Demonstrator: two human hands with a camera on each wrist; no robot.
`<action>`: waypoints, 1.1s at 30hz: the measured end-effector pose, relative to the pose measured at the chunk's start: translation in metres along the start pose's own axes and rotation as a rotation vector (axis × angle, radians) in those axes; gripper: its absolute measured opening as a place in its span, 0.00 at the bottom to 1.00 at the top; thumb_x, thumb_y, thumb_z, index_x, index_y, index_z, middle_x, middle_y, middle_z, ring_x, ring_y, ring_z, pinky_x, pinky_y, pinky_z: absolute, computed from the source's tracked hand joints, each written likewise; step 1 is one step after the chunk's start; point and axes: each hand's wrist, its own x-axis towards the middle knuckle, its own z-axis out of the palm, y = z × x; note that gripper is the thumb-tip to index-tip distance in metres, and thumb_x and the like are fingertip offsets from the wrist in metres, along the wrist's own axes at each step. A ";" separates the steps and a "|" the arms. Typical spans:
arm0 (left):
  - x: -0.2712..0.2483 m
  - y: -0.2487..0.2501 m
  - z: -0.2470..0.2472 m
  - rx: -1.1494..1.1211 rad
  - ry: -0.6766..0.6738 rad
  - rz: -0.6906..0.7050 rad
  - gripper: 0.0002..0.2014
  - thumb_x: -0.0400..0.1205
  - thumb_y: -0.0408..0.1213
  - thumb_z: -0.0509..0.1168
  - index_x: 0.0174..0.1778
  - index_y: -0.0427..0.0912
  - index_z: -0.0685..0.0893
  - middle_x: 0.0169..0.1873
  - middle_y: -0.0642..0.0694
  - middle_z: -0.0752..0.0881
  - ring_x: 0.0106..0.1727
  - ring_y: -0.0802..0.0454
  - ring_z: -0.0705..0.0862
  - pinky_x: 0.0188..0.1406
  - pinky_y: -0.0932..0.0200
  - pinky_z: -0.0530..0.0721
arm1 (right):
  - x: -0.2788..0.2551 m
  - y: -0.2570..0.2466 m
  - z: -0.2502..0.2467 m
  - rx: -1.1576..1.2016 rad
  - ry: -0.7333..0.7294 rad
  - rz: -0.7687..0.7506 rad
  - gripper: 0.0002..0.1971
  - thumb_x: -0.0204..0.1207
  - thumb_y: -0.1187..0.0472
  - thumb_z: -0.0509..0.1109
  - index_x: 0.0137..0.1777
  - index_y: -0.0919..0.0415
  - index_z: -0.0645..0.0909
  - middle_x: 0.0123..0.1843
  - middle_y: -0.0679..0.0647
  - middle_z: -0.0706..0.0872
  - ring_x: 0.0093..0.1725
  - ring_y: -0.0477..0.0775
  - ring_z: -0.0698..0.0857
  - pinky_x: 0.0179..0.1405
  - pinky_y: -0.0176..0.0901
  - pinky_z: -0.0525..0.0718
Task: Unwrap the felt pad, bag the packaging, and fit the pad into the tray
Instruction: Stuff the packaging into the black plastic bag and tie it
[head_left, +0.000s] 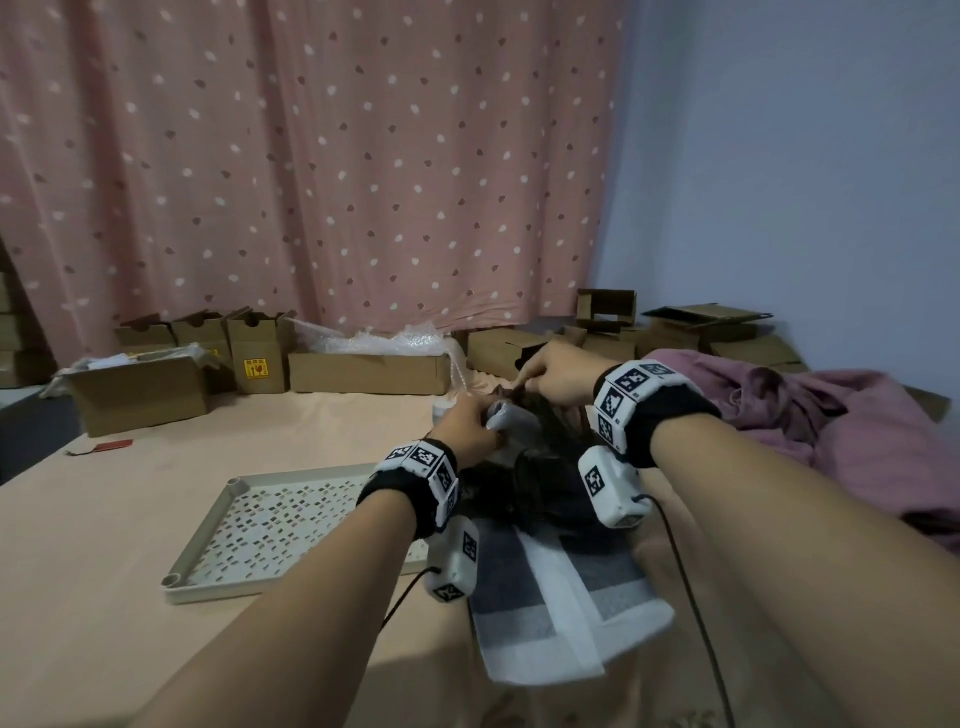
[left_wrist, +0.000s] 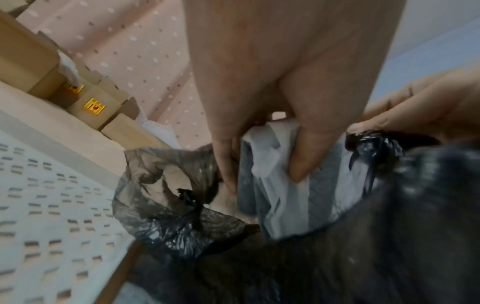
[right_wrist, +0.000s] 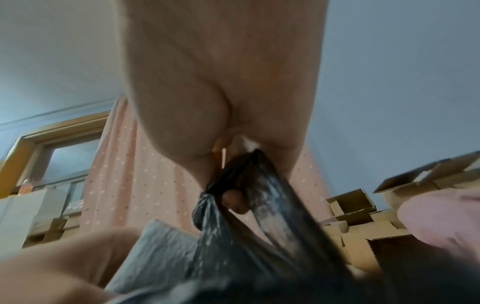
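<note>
My left hand (head_left: 470, 423) grips a crumpled white-and-grey packaging wad (head_left: 511, 420) at the mouth of a black plastic bag (head_left: 545, 483). In the left wrist view, the left hand (left_wrist: 265, 168) pinches the packaging (left_wrist: 280, 195) between thumb and fingers, with the wad partly inside the bag (left_wrist: 389, 236). My right hand (head_left: 550, 376) pinches the bag's rim and lifts it; in the right wrist view the right hand (right_wrist: 233, 164) has the black film (right_wrist: 246, 236) looped over a finger. A grey felt pad (head_left: 613, 571), crossed by white foam strips, lies near me. The perforated beige tray (head_left: 200, 540) sits to the left.
Open cardboard boxes (head_left: 140, 395) and bubble wrap (head_left: 384, 340) line the far edge under a pink dotted curtain. A mauve blanket (head_left: 831, 415) is heaped at the right. A small red item (head_left: 111, 445) lies far left. Wrist-camera cables (head_left: 691, 597) trail toward me.
</note>
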 end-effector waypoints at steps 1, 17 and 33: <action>0.001 0.000 0.000 0.011 -0.026 -0.001 0.17 0.72 0.28 0.68 0.57 0.39 0.87 0.47 0.39 0.91 0.51 0.43 0.89 0.48 0.52 0.88 | 0.000 0.000 0.001 0.014 0.006 -0.012 0.14 0.81 0.65 0.63 0.56 0.54 0.90 0.59 0.52 0.88 0.60 0.54 0.85 0.57 0.41 0.81; 0.002 0.018 0.011 -0.017 -0.099 -0.120 0.13 0.76 0.27 0.67 0.55 0.39 0.85 0.50 0.36 0.88 0.55 0.42 0.86 0.49 0.55 0.81 | 0.003 0.000 -0.001 0.036 0.052 -0.123 0.11 0.83 0.61 0.65 0.57 0.55 0.89 0.57 0.53 0.89 0.56 0.51 0.84 0.54 0.39 0.76; 0.010 -0.005 0.021 0.126 -0.216 -0.377 0.11 0.82 0.45 0.67 0.49 0.39 0.86 0.45 0.41 0.88 0.51 0.43 0.87 0.54 0.55 0.83 | 0.001 -0.011 -0.010 -0.131 -0.205 -0.123 0.11 0.85 0.57 0.62 0.57 0.57 0.85 0.54 0.53 0.87 0.51 0.49 0.80 0.43 0.38 0.73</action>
